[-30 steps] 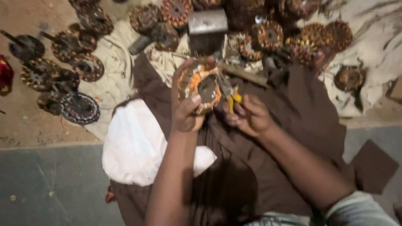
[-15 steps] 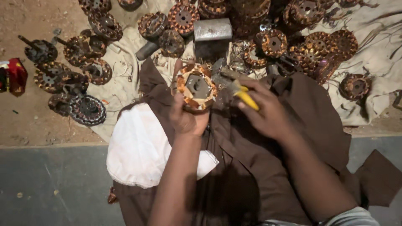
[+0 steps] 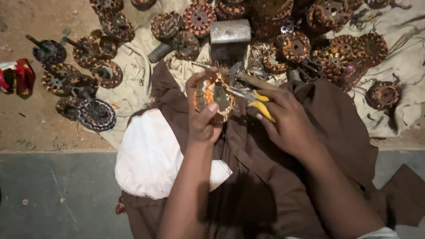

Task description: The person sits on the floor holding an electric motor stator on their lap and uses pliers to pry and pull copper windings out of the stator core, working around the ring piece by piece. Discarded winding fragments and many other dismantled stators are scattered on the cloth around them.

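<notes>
- While it rests above the lap, the round copper-wound motor stator (image 3: 215,98) sits in the left hand (image 3: 202,116), fingers curled round its rim and thumb pressed on its near edge.
- Just right of it, the right hand (image 3: 288,120) is closed round the yellow-handled pliers (image 3: 253,100), whose metal nose reaches left to the stator.
- Beneath both hands lies brown cloth (image 3: 310,146), with a white cloth (image 3: 152,155) to the near left.
- Farther off, a grey metal block (image 3: 230,32) stands on a pale sheet (image 3: 133,88) among many more rusty wound stators (image 3: 197,17), some spilling onto the dirt at the left.
</notes>
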